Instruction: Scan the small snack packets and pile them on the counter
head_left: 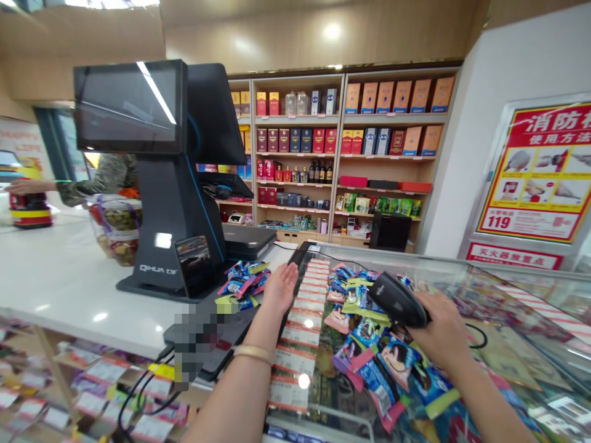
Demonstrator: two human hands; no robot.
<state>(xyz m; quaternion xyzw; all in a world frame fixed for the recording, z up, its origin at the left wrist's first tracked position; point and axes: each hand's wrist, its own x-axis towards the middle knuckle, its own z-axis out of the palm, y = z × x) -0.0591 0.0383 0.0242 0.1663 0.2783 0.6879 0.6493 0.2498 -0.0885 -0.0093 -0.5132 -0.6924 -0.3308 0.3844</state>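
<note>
My right hand [441, 323] is wrapped round a black barcode scanner [399, 300], its head pointing left. Below it, many small wrapped snack packets [369, 369] in blue, pink and yellow-green are spread over the glass counter [330, 394]. My left hand [281, 286], its fingers stretched out and pointing away from me, holds nothing that I can see. Just left of that hand lies a smaller heap of the same packets [242, 280], at the foot of the black checkout terminal [159, 209]. A light bangle circles my left wrist.
Price labels [307, 307] run in a row along the glass counter. Cables [148, 387] hang below the white counter [69, 271], where a jar of packaged food [117, 227] stands. Another person's hand [32, 186] rests on a red-and-black object at far left. Boxed goods fill shelves [298, 157] behind.
</note>
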